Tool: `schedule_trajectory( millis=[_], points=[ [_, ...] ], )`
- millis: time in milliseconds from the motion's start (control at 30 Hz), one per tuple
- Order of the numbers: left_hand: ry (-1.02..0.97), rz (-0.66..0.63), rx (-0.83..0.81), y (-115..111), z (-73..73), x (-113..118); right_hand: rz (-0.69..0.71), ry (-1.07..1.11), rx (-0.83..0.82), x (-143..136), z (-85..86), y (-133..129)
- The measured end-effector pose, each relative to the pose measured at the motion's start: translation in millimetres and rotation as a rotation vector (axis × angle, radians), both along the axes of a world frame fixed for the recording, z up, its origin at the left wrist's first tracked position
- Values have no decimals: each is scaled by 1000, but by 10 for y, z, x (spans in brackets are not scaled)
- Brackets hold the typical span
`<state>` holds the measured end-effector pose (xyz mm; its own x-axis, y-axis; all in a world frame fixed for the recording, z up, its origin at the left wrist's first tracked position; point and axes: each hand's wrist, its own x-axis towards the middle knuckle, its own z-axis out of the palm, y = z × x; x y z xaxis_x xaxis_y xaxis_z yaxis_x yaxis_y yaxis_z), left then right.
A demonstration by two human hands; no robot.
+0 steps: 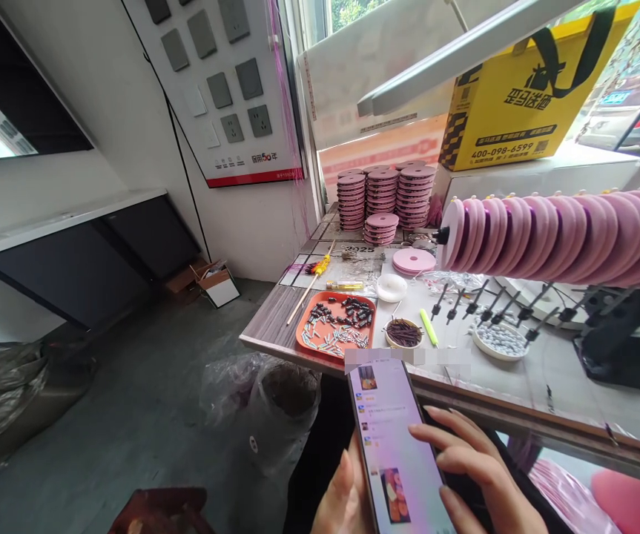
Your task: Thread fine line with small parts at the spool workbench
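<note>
A smartphone [400, 452] with a lit chat page rests in my left hand [342, 493], below the front edge of the table. The thumb of that hand lies along the phone's left side. My right hand [480, 467] hovers at the phone's right side with its fingers apart, and one fingertip is over the screen. Whether that fingertip touches the glass I cannot tell. Beyond the phone's top edge is an orange tray [374, 330] with black and silvery small parts. Beside it stand a small bowl of dark thin pieces [404, 332] and a bright green pen-like tool [429, 328].
A row of pink spools [553, 233] hangs on a rod at the right, above several dark weighted pins. Stacked pink spools [382, 191] stand at the back. A white dish [500, 343] holds pale beads. Left of the table, a clear-bagged bin [283, 415] sits on the floor.
</note>
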<state>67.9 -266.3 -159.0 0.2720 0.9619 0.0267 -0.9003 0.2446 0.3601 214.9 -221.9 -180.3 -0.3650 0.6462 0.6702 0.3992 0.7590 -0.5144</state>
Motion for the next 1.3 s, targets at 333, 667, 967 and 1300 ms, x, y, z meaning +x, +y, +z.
schedule_trajectory(
  millis=[333, 667, 967, 1300],
  points=[
    [-30, 28, -53, 1, 82, 43, 6, -8, 36, -33, 38, 7],
    [125, -19, -171, -55, 67, -102, -32, -37, 63, -47, 63, -19],
    [71, 3, -128, -45, 116, -25, 27, -56, 178, -8, 172, 56],
    [33, 34, -158, -47, 163, 12, -69, -101, 171, -52, 179, 58]
  ],
)
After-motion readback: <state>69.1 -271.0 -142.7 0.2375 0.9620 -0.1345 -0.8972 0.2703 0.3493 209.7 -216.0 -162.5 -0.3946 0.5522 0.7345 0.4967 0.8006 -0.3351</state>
